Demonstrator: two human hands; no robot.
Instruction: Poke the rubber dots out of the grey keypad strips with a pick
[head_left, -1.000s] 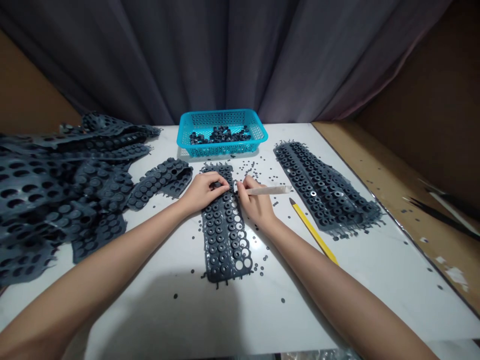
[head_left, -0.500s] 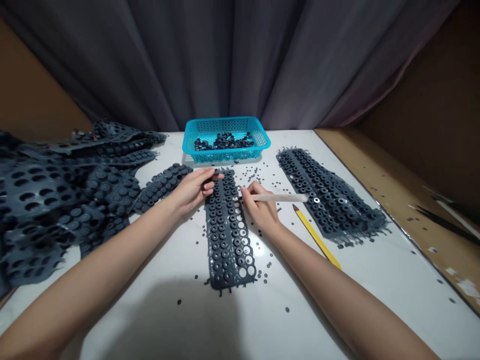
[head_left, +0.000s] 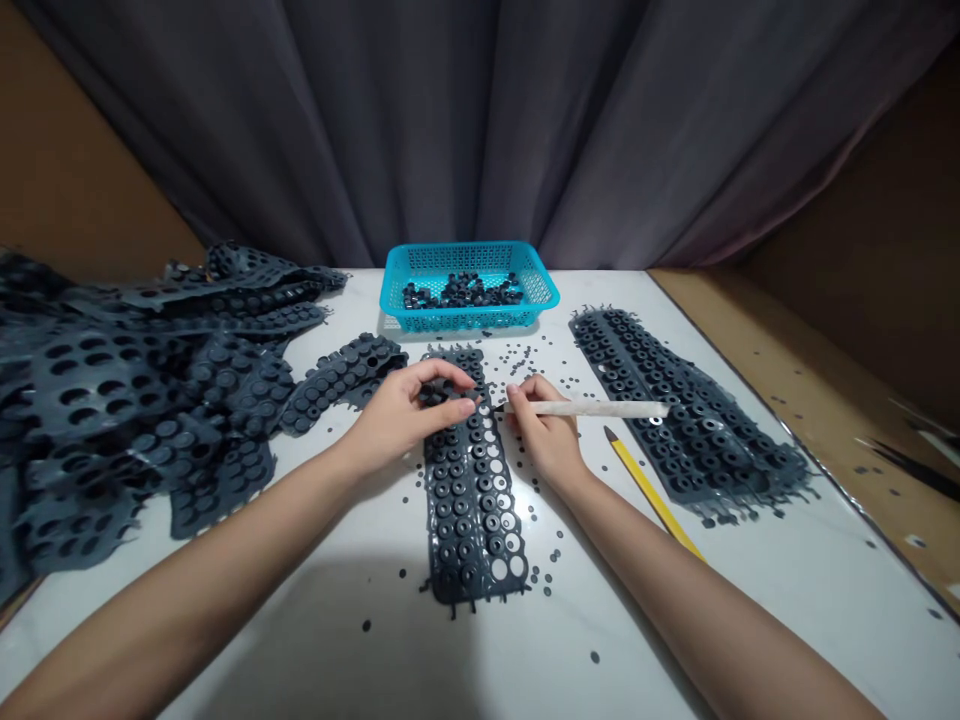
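A dark rubber sheet (head_left: 472,530) of ring-shaped pieces lies lengthwise before me, with open holes along its right column. My left hand (head_left: 409,415) is over its upper part, thumb and forefinger curled together near the right column. Dark rubber shows between those fingers, but what they pinch is too small to make out. My right hand (head_left: 547,425) is closed around a white pen-like stick (head_left: 615,409), held nearly level. Its thin dark tip points left, close to my left fingertips at the sheet's right edge.
A blue perforated basket (head_left: 470,318) with small dark pieces stands behind the sheet. Heaped rubber sheets (head_left: 97,400) are at left, another ringed sheet (head_left: 675,400) at right. A yellow dark-tipped stick (head_left: 652,492) lies right of my hand. Small black discs (head_left: 595,657) are scattered on the table.
My left hand has come right and nearer from the sheet's upper left edge, its fingertips now close to the tool tip. My right hand still holds the white stick. The view has shifted slightly.
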